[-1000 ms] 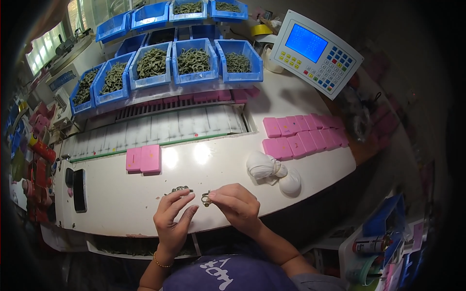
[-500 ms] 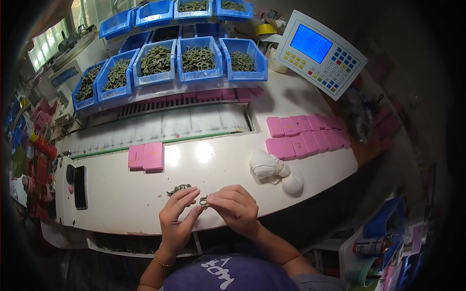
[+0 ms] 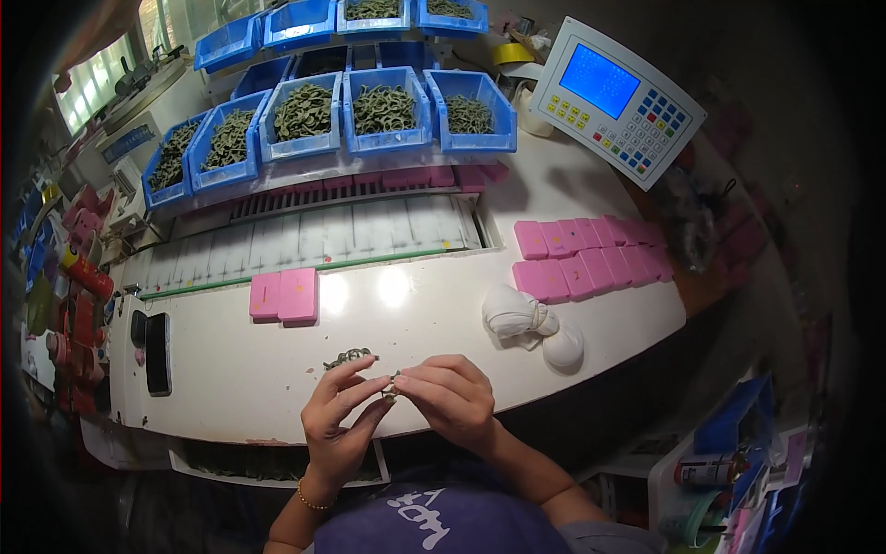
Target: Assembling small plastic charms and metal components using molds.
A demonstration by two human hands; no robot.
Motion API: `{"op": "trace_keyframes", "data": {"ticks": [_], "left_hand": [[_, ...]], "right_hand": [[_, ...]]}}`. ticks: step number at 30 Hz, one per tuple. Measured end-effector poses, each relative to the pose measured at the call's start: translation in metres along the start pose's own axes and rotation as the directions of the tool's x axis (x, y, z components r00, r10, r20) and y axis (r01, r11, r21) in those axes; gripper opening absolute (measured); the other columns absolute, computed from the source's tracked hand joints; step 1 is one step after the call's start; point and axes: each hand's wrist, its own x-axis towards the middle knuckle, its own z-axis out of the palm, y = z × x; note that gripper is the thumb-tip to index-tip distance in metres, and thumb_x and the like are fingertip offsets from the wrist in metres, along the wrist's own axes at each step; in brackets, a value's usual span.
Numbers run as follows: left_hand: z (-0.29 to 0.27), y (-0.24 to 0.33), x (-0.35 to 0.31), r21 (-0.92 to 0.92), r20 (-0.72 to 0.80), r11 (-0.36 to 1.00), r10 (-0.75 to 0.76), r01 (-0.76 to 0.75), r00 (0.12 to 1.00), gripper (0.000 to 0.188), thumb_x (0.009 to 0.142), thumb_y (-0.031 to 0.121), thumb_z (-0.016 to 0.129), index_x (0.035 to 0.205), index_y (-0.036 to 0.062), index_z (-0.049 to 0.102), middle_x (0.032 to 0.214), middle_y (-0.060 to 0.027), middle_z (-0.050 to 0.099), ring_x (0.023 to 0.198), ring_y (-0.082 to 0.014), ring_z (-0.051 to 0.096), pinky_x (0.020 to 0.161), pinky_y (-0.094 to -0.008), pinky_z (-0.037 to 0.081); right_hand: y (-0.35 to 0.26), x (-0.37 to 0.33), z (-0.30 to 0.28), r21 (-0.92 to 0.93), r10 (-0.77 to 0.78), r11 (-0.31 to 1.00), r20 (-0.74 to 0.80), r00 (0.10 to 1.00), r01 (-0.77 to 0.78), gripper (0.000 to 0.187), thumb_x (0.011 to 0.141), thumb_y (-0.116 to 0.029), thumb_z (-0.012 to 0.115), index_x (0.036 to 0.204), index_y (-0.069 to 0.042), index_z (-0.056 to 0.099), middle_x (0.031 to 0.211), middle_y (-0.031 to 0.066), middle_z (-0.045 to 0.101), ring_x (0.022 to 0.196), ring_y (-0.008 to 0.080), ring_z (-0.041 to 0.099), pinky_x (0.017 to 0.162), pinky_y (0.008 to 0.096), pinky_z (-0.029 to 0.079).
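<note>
A small grey-green ring-shaped piece (image 3: 390, 392) is pinched between my two hands above the front of the white table. My left hand (image 3: 334, 417) grips it from the left with thumb and index finger, its other fingers loosely bent. From the other side, the fingertips of my right hand (image 3: 454, 399) press together on the same piece and hide part of it. Just beyond my left fingers lies a small heap of similar ring-shaped pieces (image 3: 347, 359), partly covered by them.
Blue bins (image 3: 305, 120) of such pieces stand on a rack at the back. Pink blocks (image 3: 591, 272) line the right side, near a white cloth bundle (image 3: 531, 323). Two more pink blocks (image 3: 297, 295) sit left of centre. A keypad console (image 3: 616, 102) leans at the back right.
My left index finger has come down onto the ring-shaped piece, and the piece has turned a little between my fingers. The whole view has shifted slightly.
</note>
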Motion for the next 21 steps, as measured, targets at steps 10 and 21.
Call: {"op": "trace_keyframes", "data": {"ticks": [10,21], "left_hand": [[-0.001,-0.009,-0.004,-0.343,0.167,0.841,-0.384,0.418,0.908,0.020,0.094,0.009,0.064,0.110,-0.0028,0.069,0.110,-0.0124,0.066,0.086,-0.0144,0.063,0.077,-0.0274,0.052],[0.008,-0.009,-0.006,-0.170,0.107,0.956,-0.222,0.238,0.969,0.019,0.089,0.004,0.068,0.106,-0.0028,0.069,0.095,-0.0102,0.070,0.079,-0.0123,0.062,0.071,-0.0246,0.049]], "right_hand": [[0.001,-0.013,0.003,0.723,0.705,-0.015,0.497,0.505,-0.691,0.018,0.092,-0.014,0.070,0.103,0.000,0.071,0.092,0.0017,0.068,0.081,0.0080,0.057,0.075,0.0232,0.046],[-0.008,-0.017,0.015,0.781,0.754,-0.012,0.417,0.507,-0.624,0.016,0.093,-0.014,0.069,0.102,-0.002,0.071,0.094,0.0033,0.068,0.084,0.0087,0.056,0.077,0.0244,0.046]]}}
